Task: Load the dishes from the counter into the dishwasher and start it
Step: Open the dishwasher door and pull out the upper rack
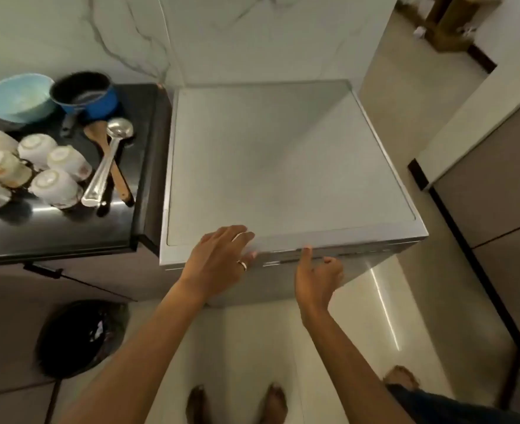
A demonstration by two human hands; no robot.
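While our left hand (222, 255) lies flat, fingers straight and slightly spread, on the front top edge of the closed dishwasher (283, 166), our right hand (316, 273) touches the front lip with one outstretched finger, the others curled in and holding nothing. On the counter (69, 234) just left of the machine we count six upturned cups (55, 186), one pale blue bowl (17, 96), one blue saucepan (90, 96), one metal ladle (104, 169) and one wooden spatula (95, 131).
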